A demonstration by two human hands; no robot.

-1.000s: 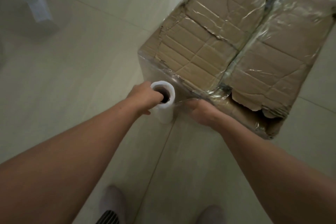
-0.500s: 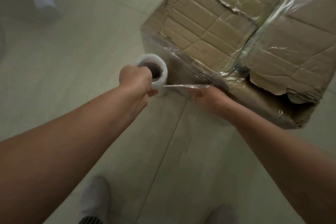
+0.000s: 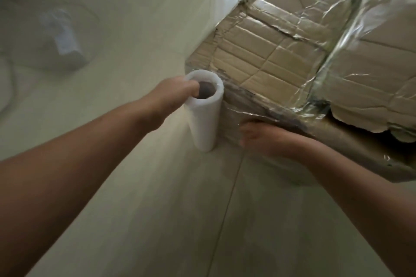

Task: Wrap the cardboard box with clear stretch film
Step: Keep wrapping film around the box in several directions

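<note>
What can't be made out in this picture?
Head view only:
1. Cardboard box: far and right parts cut off by the frame edges.
2. Left hand: fingertips hidden inside the stretch film roll, in its core.
3. Right hand: motion-blurred, so its grip is unclear.
4. White object on the floor, upper left: too blurred to identify.

The cardboard box point(image 3: 281, 51) was tan-brown, crossed by a grid of darker creases. The clear stretch film point(image 3: 333, 51) over it flashed silvery-white streaks. The roll point(image 3: 206, 119) was white, its core point(image 3: 206, 91) dark grey-brown. The floor point(image 3: 135, 186) was pale cream-green with thin dark grout lines; a blurred object point(image 3: 65, 36) looked whitish.
</note>
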